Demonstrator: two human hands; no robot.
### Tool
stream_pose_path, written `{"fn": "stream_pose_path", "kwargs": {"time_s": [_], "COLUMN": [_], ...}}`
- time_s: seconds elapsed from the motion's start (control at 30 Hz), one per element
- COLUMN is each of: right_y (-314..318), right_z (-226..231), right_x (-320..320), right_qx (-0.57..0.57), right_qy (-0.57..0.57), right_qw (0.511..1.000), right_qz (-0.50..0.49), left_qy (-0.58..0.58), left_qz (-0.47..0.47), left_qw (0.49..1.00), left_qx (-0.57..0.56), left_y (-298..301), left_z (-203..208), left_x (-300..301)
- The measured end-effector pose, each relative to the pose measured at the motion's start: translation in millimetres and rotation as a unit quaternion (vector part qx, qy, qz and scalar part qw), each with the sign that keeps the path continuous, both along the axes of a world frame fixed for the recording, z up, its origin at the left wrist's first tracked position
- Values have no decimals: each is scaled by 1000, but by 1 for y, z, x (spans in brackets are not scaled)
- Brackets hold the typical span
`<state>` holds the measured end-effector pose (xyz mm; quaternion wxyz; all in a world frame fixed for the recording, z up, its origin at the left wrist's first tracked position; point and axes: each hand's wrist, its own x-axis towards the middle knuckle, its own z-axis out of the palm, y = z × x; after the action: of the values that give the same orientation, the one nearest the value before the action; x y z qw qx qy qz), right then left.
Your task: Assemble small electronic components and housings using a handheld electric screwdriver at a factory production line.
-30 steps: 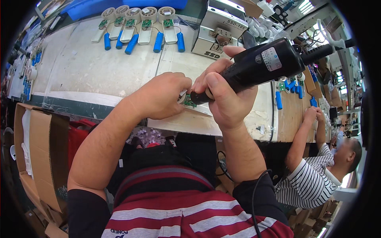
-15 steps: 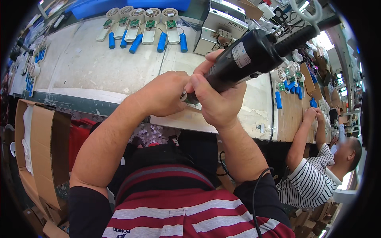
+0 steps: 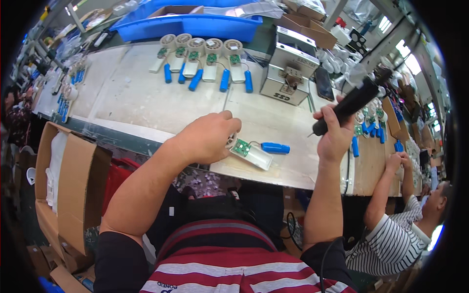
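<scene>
In my right hand (image 3: 336,139) is a black electric screwdriver (image 3: 352,103), raised above the table with its thin bit pointing down to the left. My left hand (image 3: 211,137) has its fingers curled over the round head of a white handheld-fan housing (image 3: 257,158), which lies on the table near the front edge. A green circuit board (image 3: 241,147) sits in that housing. By a wire it joins a blue cylindrical battery (image 3: 275,148) lying beside the handle. My left fingertips are partly hidden behind the hand.
Several similar fan housings (image 3: 210,73) with blue batteries stand in a row at the back, before a blue bin (image 3: 195,28). A silver machine (image 3: 288,68) and a phone (image 3: 324,83) are right of them. An open cardboard box (image 3: 73,185) is at left; a co-worker (image 3: 391,234) sits at right.
My right hand has carried the screwdriver away to the right and up from the housing. The circuit board and battery now show. The view has shifted, and the left hand stays at the housing.
</scene>
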<state>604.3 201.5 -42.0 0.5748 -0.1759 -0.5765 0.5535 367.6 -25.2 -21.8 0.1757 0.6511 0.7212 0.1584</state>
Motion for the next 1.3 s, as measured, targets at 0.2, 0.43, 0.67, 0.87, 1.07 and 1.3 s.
{"fn": "stream_pose_path", "kwargs": {"time_s": [0.2, 0.43, 0.67, 0.87, 1.07, 1.3], "right_y": [18, 33, 44, 55, 73, 104], "right_z": [-12, -21, -29, -43, -31, -35], "right_x": [11, 4, 23, 12, 79, 130], "right_qx": [21, -1, -22, 1, 203, 34], "right_qy": [-42, -80, -119, -149, -433, -595], "right_qw": [999, 997, 992, 987, 738, 669], "right_qz": [-6, -16, -39, -53, -476, -443], "left_qy": [77, 215, 338, 406, 376, 362], "left_qz": [66, 177, 138, 128, 148, 120], "left_qw": [991, 956, 930, 905, 911, 907], "left_qx": [-91, -94, -51, -9, 78, 178], "left_y": [-46, -83, -33, 10, 41, 1], "left_z": [13, 14, 8, -22, -37, -3], "left_x": [-84, -252, -354, -433, -466, -395]}}
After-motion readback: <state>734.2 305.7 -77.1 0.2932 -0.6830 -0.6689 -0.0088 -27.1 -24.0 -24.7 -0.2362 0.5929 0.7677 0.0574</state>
